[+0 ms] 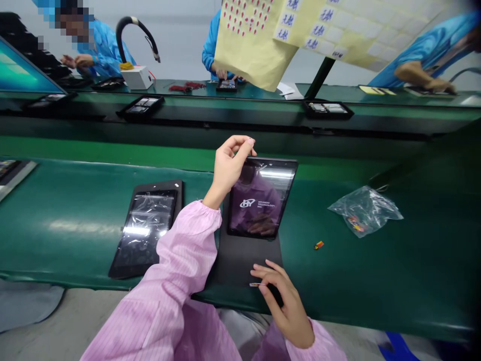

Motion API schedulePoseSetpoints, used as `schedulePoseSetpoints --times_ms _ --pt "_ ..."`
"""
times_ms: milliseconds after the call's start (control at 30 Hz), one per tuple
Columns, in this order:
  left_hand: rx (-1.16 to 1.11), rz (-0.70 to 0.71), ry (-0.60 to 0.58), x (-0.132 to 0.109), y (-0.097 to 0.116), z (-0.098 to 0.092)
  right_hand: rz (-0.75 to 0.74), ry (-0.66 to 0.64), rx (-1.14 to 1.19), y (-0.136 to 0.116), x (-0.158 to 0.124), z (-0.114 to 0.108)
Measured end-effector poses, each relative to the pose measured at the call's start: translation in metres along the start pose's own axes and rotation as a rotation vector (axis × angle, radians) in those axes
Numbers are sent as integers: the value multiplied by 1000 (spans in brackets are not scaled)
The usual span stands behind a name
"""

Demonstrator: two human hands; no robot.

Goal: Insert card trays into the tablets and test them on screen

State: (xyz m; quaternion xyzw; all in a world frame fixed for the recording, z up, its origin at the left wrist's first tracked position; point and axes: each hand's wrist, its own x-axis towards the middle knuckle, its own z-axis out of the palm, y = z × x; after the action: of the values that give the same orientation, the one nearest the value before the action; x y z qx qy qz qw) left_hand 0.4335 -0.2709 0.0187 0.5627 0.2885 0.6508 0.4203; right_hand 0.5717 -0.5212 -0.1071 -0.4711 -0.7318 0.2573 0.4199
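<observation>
My left hand (229, 165) is raised at the upper left corner of a black-framed tablet (259, 198), its fingertips pinched together with nothing visible between them. The tablet lies screen up on a black mat (248, 263), showing a white HY logo and the reflection of my pink sleeve. My right hand (281, 306) rests at the mat's near edge, its fingers pinching a small gold-and-white strip (257, 284). A second tablet (145, 230), covered in glossy film, lies to the left of the mat.
A green workbench (63, 225) runs across the view, with a crumpled transparent bag of small parts (364, 210) and a loose red-and-yellow piece (319, 245) to the right. Beyond a dark conveyor (225, 120) holding black trays, co-workers in blue smocks work beneath a hanging yellow sheet (319, 30).
</observation>
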Motion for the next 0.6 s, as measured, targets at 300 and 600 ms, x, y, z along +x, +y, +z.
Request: schedulePoseSetpoints --times_ms 300,600 --pt "6 0 -11 2 -4 0 61 61 63 1 1 4" --pt "-26 -5 -27 1 -4 -1 41 96 104 2 3 5"
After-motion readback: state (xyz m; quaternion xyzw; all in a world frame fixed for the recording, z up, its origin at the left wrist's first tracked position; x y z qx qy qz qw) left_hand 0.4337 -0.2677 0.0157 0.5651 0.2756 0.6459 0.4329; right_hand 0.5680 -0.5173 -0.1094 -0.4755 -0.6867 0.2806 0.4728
